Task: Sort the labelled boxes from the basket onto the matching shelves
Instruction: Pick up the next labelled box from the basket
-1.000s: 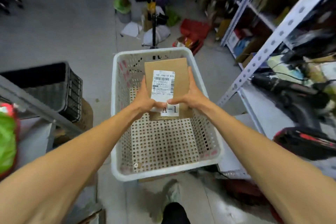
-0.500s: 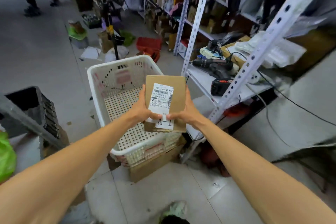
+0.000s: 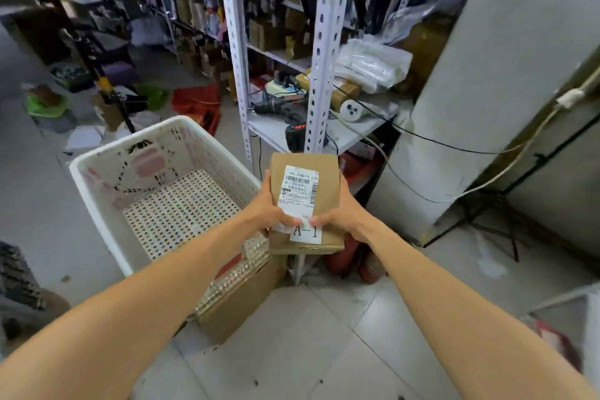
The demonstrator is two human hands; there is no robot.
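Both hands hold one brown cardboard box (image 3: 305, 201) upright in the air, the left hand (image 3: 269, 211) clasping its left edge and the right hand (image 3: 344, 214) its right edge, thumbs meeting on a white label (image 3: 300, 191) with a barcode and a tag reading "A-1". The box is out over the floor, just right of the white perforated basket (image 3: 97, 172), whose visible bottom is bare; the basket sits on a cardboard carton (image 3: 240, 299). Below lies a pale tiled floor (image 3: 292, 351). Ahead stands a white slotted metal shelf rack (image 3: 324, 52) with a drill (image 3: 276, 107), cables and plastic bags on its low shelf. More cluttered shelves line the aisle behind.
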